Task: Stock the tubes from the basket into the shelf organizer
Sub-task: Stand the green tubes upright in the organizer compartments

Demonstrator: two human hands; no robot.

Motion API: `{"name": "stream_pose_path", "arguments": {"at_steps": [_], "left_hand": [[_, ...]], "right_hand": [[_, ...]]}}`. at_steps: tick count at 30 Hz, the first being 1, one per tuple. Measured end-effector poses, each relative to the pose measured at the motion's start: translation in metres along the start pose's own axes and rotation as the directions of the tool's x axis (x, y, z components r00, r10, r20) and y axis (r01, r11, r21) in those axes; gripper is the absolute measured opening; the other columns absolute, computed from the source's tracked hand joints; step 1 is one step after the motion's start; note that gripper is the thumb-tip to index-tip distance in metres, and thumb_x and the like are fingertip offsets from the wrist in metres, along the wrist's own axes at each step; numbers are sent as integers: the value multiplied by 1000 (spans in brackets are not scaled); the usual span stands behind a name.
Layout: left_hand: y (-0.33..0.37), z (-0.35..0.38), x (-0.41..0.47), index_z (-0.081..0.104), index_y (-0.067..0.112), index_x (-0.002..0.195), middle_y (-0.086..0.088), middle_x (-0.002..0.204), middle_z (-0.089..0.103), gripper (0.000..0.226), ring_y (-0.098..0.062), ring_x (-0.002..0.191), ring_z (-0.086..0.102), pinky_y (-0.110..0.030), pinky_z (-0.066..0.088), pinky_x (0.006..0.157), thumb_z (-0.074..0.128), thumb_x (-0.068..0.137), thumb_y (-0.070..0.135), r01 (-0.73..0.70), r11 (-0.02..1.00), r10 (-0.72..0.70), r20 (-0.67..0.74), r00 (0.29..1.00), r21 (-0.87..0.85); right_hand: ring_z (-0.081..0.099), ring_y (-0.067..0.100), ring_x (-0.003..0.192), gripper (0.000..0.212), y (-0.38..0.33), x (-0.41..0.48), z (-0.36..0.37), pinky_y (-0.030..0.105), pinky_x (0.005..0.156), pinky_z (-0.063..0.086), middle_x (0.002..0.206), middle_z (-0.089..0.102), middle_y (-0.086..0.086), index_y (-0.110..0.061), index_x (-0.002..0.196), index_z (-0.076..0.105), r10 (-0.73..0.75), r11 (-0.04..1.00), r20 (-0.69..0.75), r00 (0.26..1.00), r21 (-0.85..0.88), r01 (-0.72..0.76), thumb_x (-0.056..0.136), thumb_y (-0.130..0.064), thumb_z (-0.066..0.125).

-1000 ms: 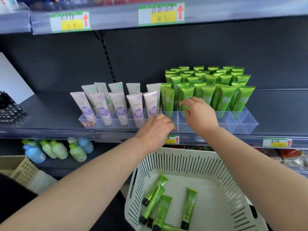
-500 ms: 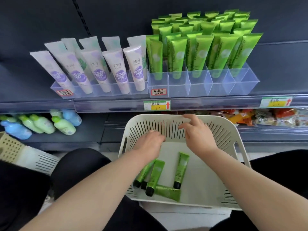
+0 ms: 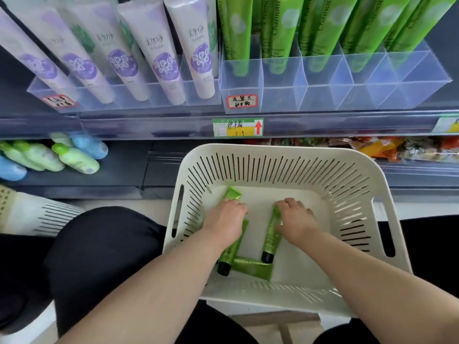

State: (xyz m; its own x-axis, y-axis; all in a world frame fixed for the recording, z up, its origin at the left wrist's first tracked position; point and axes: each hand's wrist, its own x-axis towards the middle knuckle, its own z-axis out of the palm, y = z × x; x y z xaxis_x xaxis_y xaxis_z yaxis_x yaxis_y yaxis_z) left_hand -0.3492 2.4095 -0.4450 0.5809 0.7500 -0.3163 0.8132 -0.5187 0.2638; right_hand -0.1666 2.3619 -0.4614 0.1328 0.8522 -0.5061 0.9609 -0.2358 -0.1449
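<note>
Shop shelf [image 3: 323, 125]; green tubes [image 3: 250, 265] in basket [image 3: 273, 151]

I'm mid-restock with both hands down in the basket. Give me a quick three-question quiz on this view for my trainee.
1. True or false: the left hand and the right hand are both inside the white basket.
2. The front row of the clear organizer, ahead of the standing green tubes, is: A) full B) empty C) covered by a lid.
3. Fill in: the loose green tube at the right hand has a ___ cap.
Key: 1 true; 2 B; 3 black.
</note>
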Motion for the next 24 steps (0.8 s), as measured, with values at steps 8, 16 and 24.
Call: {"name": "stream_pose_path", "arguments": {"at_steps": [8, 16, 24], "left_hand": [[-5, 1, 7, 60, 14, 125, -3, 120, 61, 41, -19, 110, 54, -33, 50, 88, 57, 88, -4, 32, 994, -36, -41, 998, -100], [-4, -6, 3, 60, 12, 115, -6, 105, 63, 29, -25, 98, 61, -35, 50, 76, 57, 89, 2, 114, 993, -113, 29, 993, -41], [20, 16, -1, 52, 4, 120, -13, 116, 61, 30, -28, 102, 61, -32, 43, 68, 48, 91, -3, 220, 956, -273, 320, 907, 192]], "right_hand": [[38, 31, 123, 80, -1, 10, 5, 42, 99, 41, 134, 41, 11, -15, 141, 27, 79, 994, 101, 992, 72, -86, 76, -29, 71], [52, 25, 112, 57, 6, 3, -15, 33, 91, 46, 122, 58, 7, -18, 125, 53, 63, 945, 70, 996, 317, -82, 74, -23, 78], [58, 15, 88, 22, 20, -27, -59, 27, 76, 49, 102, 67, -4, -24, 106, 67, -86, 937, -73, 994, 332, 106, 86, -17, 66]]}}
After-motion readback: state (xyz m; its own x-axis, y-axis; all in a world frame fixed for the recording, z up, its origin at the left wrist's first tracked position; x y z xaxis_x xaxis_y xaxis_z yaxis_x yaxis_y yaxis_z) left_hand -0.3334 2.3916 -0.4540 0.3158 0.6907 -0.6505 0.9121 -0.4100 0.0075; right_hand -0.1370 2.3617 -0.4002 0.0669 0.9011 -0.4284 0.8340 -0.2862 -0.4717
